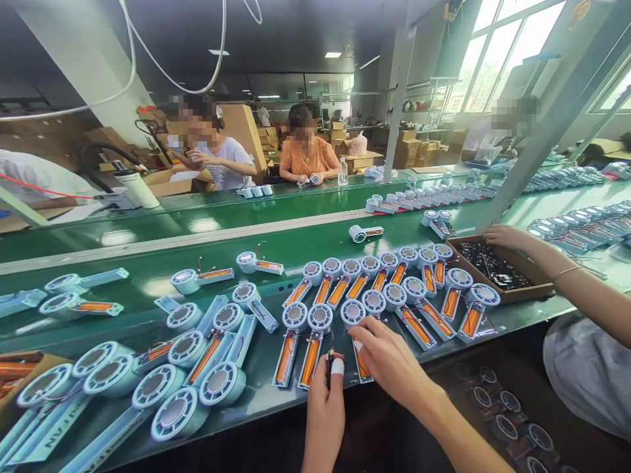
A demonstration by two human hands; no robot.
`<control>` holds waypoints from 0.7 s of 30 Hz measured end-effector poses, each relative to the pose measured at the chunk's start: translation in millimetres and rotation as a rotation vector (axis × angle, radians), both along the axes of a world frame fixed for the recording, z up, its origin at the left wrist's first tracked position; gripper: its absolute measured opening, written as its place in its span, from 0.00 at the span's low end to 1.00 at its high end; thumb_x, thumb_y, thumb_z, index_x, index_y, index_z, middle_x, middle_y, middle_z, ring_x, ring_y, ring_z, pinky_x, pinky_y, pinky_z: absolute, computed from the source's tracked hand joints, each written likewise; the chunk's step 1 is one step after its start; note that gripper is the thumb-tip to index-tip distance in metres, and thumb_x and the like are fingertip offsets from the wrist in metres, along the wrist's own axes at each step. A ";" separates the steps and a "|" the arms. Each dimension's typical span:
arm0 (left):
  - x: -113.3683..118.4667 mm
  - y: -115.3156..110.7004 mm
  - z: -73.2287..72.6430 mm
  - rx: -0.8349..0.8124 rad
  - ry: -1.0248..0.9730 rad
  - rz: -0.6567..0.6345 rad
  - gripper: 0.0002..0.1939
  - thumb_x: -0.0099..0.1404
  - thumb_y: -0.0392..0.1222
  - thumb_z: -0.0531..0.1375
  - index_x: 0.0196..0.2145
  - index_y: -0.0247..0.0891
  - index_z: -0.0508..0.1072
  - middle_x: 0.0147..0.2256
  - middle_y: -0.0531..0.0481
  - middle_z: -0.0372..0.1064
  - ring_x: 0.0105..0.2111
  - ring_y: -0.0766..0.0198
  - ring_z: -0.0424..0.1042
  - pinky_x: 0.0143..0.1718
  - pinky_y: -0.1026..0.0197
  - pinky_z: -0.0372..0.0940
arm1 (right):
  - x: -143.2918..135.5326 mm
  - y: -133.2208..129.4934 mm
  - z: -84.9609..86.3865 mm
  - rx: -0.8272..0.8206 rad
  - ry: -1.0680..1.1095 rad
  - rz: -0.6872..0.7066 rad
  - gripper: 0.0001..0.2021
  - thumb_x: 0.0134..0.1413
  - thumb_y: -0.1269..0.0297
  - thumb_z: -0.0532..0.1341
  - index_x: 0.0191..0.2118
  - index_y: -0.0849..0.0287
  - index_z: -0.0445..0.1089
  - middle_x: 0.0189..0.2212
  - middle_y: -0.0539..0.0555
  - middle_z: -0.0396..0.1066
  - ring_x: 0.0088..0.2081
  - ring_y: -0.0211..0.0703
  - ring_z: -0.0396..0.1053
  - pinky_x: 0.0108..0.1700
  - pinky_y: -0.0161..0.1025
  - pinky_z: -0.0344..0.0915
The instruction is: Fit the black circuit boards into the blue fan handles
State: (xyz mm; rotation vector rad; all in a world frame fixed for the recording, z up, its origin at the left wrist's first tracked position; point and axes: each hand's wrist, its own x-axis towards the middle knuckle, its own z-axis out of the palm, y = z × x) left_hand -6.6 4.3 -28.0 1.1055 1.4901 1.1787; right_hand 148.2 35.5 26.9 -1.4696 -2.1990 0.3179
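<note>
My left hand [325, 410] is at the table's front edge, thumb and fingers pinched on a small, slim black piece [329, 368]; its exact kind is hard to make out. White wraps cover fingertips on both hands. My right hand [387, 355] is closed over the open handle of a pale blue handheld fan [353, 313], its fingers hiding part of the orange battery inside. Just left of it lie two more fans, one of them this handheld fan [311, 355], handles toward me, orange batteries and thin wires exposed.
Fans in rows and piles cover the green table [162, 256]. At right, a co-worker's hand [507, 238] reaches into a cardboard box [532, 292] of small dark parts. Across the belt, co-workers sit near a clear bottle [343, 172]. A metal post [537, 118] rises at right.
</note>
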 end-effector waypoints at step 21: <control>27.1 38.2 6.0 0.224 0.256 -0.103 0.14 0.66 0.46 0.52 0.39 0.38 0.74 0.39 0.40 0.76 0.41 0.49 0.74 0.45 0.48 0.67 | -5.9 14.9 -41.2 -0.037 0.342 -0.177 0.13 0.61 0.74 0.53 0.45 0.57 0.73 0.39 0.54 0.79 0.41 0.44 0.77 0.44 0.38 0.71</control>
